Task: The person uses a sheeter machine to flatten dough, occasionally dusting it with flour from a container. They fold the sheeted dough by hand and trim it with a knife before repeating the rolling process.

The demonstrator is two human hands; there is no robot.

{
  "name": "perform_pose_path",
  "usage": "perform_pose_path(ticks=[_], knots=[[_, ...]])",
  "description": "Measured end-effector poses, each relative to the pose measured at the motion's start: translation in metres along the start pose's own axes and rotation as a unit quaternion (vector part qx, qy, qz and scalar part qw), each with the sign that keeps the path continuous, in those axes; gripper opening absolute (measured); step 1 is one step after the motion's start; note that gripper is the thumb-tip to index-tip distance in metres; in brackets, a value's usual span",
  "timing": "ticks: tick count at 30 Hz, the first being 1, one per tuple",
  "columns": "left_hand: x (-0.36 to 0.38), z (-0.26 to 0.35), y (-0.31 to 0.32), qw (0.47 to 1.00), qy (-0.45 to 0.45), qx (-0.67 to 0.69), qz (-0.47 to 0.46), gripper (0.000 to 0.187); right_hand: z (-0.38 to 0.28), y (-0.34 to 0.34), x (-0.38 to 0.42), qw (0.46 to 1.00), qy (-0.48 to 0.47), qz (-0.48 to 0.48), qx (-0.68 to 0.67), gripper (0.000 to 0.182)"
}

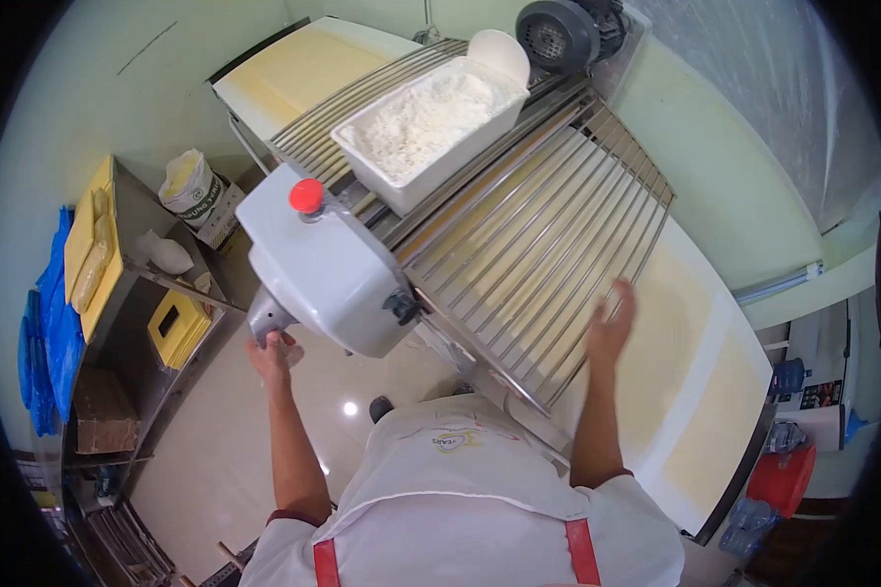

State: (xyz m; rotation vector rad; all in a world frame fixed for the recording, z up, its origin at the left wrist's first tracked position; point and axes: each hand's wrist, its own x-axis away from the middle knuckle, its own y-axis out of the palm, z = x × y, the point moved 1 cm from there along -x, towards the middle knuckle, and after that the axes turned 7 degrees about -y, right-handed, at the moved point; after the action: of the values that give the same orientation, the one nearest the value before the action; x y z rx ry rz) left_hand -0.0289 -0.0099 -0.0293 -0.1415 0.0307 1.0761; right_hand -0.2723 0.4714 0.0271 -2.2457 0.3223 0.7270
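Note:
A dough sheeter [362, 264] with a light grey housing and a red button stands in front of me. On its left side, my left hand [272, 357] has its fingers closed around the end of a grey lever [270, 318]. My right hand [610, 328] is held over the right conveyor belt [690, 342], near the lower edge of the metal bar guard [538, 264]. Its fingers are stretched out and hold nothing. On top of the machine sits a white tub [421, 181] of white flour [431, 122], with a round white scoop-like piece [499, 57] at its far end.
A metal shelf unit [181, 264] on the left holds yellow trays [178, 328], a cardboard box [108, 411] and blue plastic [57, 313]. An open sack [191, 191] stands behind it. A motor [558, 37] is at the back. A red basin [781, 479] lies beyond the belt's right end.

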Motion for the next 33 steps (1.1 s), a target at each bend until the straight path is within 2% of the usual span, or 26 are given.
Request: perform_pose_path(ticks=[2, 4, 5, 7, 8, 10, 13, 15, 19, 22, 25, 28, 33], knots=[[0.003, 0.010, 0.003, 1.000, -0.002, 0.008, 0.002, 0.076, -0.096, 0.037, 0.007, 0.984, -0.059, -0.083, -0.146, 0.041], [0.001, 0.006, 0.000, 1.000, 0.000, 0.007, -0.016, 0.072, -0.194, 0.061, 0.021, 0.945, -0.167, -0.147, -0.241, 0.038], [0.000, 0.001, -0.002, 0.998, -0.035, 0.024, -0.036, 0.063, -0.211, 0.075, 0.026, 0.938, -0.093, -0.162, -0.293, 0.037], [0.002, 0.005, 0.000, 0.998, -0.049, 0.025, -0.040, 0.056, -0.244, 0.106, 0.044, 0.896, 0.057, -0.212, -0.386, 0.037], [0.005, 0.016, 0.002, 0.994, -0.083, 0.046, -0.048, 0.057, -0.252, 0.117, 0.047, 0.885, 0.077, -0.189, -0.418, 0.038], [0.003, 0.026, -0.004, 0.993, -0.053, 0.050, -0.094, 0.068, -0.238, 0.130, 0.039, 0.866, 0.120, -0.136, -0.466, 0.043], [-0.006, -0.006, -0.017, 0.964, -0.064, 0.092, -0.240, 0.060, -0.217, 0.148, 0.044, 0.851, 0.145, -0.075, -0.498, 0.041], [-0.007, -0.011, -0.016, 0.962, -0.090, 0.089, -0.244, 0.049, -0.219, 0.153, 0.044, 0.843, 0.194, 0.008, -0.502, 0.040], [-0.006, 0.004, -0.017, 0.975, -0.069, 0.008, -0.211, 0.039, -0.236, 0.142, 0.041, 0.850, 0.166, -0.004, -0.501, 0.039], [-0.006, 0.009, -0.017, 0.981, -0.041, -0.025, -0.190, 0.035, -0.268, 0.133, 0.038, 0.848, 0.159, 0.027, -0.506, 0.031], [-0.010, 0.010, -0.018, 0.983, -0.010, -0.005, -0.185, 0.035, -0.249, 0.137, 0.039, 0.857, 0.155, 0.008, -0.491, 0.032], [-0.021, 0.009, -0.023, 0.977, 0.036, -0.041, -0.208, 0.034, -0.267, 0.133, 0.038, 0.850, 0.182, 0.034, -0.494, 0.032], [-0.022, 0.010, -0.023, 0.977, 0.050, -0.029, -0.205, 0.035, -0.249, 0.136, 0.039, 0.867, 0.129, -0.002, -0.482, 0.031]])
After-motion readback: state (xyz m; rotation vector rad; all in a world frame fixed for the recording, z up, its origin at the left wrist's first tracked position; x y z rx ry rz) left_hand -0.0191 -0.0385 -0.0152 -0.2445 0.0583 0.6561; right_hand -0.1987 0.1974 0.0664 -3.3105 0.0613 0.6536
